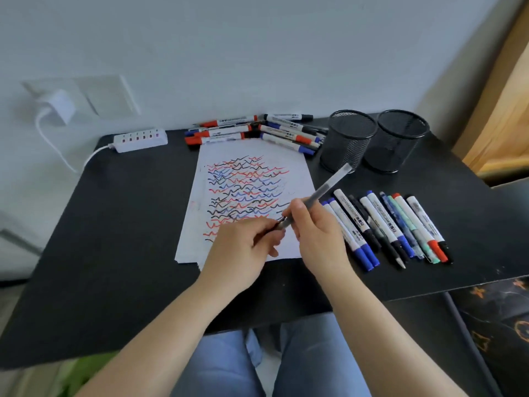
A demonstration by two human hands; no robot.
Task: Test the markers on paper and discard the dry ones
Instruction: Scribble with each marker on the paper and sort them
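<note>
Both hands [282, 233] are gripping a slim translucent grey pen [320, 193] over the scribbled white paper [252, 196], apparently uncapping it; scribbling should follow.

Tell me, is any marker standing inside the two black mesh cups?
No, both black mesh cups show only empty mesh, while the markers lie flat on the table in two groups.
</note>
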